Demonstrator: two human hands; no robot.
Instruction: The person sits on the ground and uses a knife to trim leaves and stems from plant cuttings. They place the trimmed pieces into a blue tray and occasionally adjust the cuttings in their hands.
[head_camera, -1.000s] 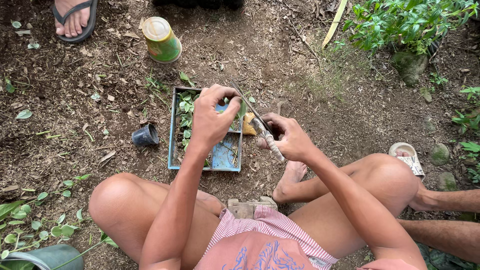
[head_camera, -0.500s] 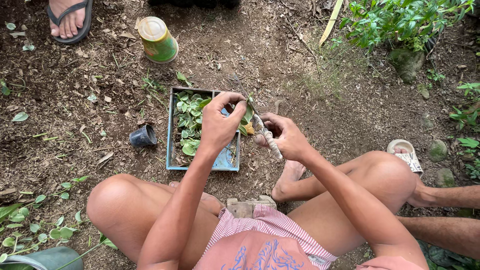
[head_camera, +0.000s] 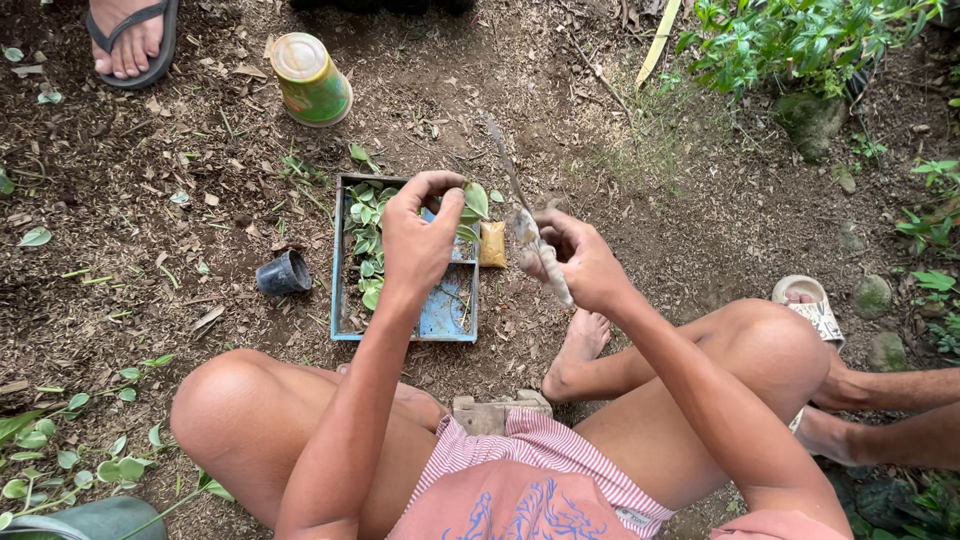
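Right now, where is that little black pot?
In the head view, the small black pot lies on its side on the soil, left of the blue tray of leaves, apart from the left hand.

A single head-worn camera looks steeply down from just above the seated person's lap, close to the blue tray (head_camera: 342, 250) on bare soil. Beyond the tray the view reaches a green can (head_camera: 310, 80).

Tray (head_camera: 342, 300): blue rim, green leaves inside
Can (head_camera: 310, 78): green and yellow, pale lid
Small pot (head_camera: 284, 273): black
Packet (head_camera: 492, 244): mustard yellow
Shorts (head_camera: 540, 445): pink-and-white stripes
Ground (head_camera: 150, 200): dark brown
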